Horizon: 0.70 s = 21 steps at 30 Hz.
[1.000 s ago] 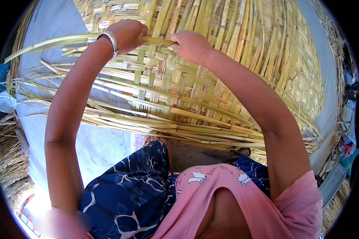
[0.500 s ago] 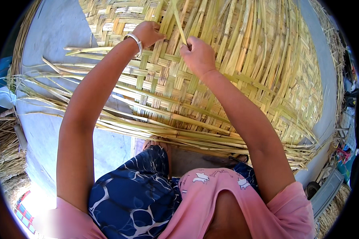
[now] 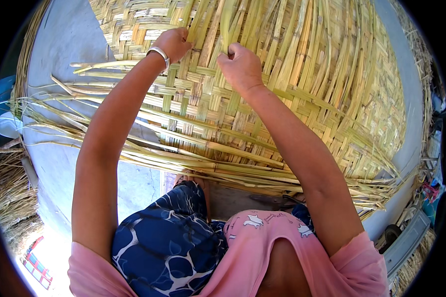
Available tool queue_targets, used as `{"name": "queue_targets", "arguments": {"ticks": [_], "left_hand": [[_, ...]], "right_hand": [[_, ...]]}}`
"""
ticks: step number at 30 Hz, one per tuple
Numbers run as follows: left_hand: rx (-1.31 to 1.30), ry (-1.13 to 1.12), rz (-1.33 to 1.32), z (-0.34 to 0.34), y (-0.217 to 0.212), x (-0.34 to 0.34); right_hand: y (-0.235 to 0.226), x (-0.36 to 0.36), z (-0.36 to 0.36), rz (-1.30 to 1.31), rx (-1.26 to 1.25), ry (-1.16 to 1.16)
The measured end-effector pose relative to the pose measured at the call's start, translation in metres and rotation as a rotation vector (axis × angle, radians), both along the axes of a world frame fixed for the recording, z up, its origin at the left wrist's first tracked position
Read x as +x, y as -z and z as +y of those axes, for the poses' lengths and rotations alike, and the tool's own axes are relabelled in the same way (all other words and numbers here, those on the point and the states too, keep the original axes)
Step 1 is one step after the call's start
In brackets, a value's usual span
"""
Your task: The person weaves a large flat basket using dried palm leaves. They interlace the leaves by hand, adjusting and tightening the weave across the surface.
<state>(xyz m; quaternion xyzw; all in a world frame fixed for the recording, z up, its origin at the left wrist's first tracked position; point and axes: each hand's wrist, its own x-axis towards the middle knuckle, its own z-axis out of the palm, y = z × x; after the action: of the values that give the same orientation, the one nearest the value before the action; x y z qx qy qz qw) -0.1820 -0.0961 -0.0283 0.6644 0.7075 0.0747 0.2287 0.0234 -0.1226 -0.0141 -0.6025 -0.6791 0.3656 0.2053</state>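
A large woven mat of pale yellow-green bamboo strips lies in front of me on the concrete floor. My left hand, with a silver bangle on the wrist, presses down on the weave, fingers curled over the strips. My right hand is closed around an upright loose green strip at the mat's middle. Long unwoven strip ends fan out to the left and toward my knees.
Bundles of dry straw lie at the left edge. A pale plastic container stands at the left. A small wheel and grey frame sit at lower right. My blue patterned skirt covers my lap.
Both hands have moved further up and to the right across the mat. The right hand has shifted from pressing the weave to gripping an upright strip.
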Motion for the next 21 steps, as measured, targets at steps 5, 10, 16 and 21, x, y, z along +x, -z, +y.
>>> {"name": "queue_targets", "arguments": {"ticks": [5,10,16,21], "left_hand": [[0.163,0.022,0.16,-0.004,0.003,0.011],[-0.024,0.153,0.204,0.015,-0.004,0.024],[-0.184,0.128,-0.435,0.04,-0.005,0.005],[-0.355,-0.306,-0.557,0.035,-0.02,0.028]], "right_hand": [[-0.006,0.003,-0.001,0.022,-0.025,0.004],[-0.009,0.004,-0.006,0.084,0.001,0.056],[-0.012,0.0,-0.01,0.147,-0.001,0.137],[-0.013,0.0,-0.008,0.122,-0.018,0.15]]}}
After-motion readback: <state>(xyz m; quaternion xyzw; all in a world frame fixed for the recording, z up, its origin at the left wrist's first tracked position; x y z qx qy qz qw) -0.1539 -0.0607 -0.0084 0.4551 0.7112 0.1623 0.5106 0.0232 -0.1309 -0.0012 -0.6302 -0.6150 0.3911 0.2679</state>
